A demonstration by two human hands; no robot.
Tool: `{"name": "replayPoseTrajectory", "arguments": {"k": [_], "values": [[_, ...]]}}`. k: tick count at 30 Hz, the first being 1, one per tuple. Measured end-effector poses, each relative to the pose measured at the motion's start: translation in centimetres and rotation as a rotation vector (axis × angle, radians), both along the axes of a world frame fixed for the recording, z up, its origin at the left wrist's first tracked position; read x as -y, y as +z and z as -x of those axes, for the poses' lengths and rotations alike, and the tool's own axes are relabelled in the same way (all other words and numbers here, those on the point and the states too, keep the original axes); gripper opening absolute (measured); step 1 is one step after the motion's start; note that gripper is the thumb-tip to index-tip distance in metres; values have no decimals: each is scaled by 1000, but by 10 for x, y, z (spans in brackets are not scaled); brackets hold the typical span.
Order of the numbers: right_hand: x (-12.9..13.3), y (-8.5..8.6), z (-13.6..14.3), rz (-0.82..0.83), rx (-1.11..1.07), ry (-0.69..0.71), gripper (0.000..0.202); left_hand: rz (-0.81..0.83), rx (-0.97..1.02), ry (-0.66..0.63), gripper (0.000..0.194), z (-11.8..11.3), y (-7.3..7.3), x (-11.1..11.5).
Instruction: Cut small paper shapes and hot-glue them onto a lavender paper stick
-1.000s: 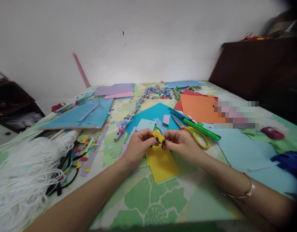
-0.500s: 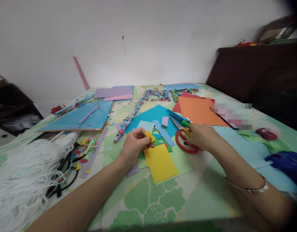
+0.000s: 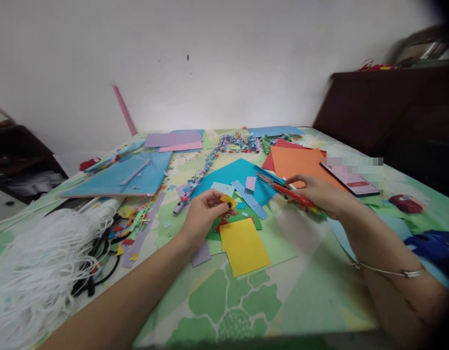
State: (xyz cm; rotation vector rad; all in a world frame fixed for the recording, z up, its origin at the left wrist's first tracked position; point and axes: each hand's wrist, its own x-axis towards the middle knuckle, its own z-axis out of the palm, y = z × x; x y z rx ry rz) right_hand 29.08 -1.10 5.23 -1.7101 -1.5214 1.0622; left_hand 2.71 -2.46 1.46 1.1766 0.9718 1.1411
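1. Plain white wall (image 3: 253, 87) behind; table under a green-and-white floral cloth (image 3: 319, 296), strewn with coloured paper offcuts.
2. Left hand (image 3: 206, 214): thumb and fingertips pinched on a small yellow paper piece (image 3: 229, 201), held up over the scraps, just beyond the yellow rectangular paper sheet (image 3: 245, 249).
3. Right hand (image 3: 321, 192): fingers closed round the handles of the red-handled metal scissors (image 3: 296, 195). Exact finger placement in the loops: can't tell.
4. Key relation: small yellow piece lies left of the scissors and slightly nearer the body. Scissors' long axis runs from near right to far left, so the blades point past the piece, not at it. Gap between the two; no contact.
5. Left hand owns the piece; right hand is well apart from it.
6. Around: bright blue paper sheet (image 3: 233, 171) beyond the left hand, orange paper sheet (image 3: 297, 160) beyond the right, tangled white cord bundle (image 3: 38, 257) far left.
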Motion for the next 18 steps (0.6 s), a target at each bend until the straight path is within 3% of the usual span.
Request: {"name": "replayPoseTrajectory", "arguments": {"k": [3, 6, 9, 14, 18], "values": [[6, 13, 1, 131, -241, 1, 42, 1, 39, 18, 15, 2, -2, -3], [12, 21, 8, 42, -419, 37, 30, 13, 51, 45, 12, 3, -2, -3], [15, 18, 16, -29, -553, 114, 31, 27, 81, 36, 13, 3, 2, -2], [18, 4, 34, -49, -588, 310, 53, 17, 42, 51, 18, 6, 10, -1], [23, 3, 47, -14, -579, 375, 51, -47, 16, 57, 21, 12, 15, -3]]}}
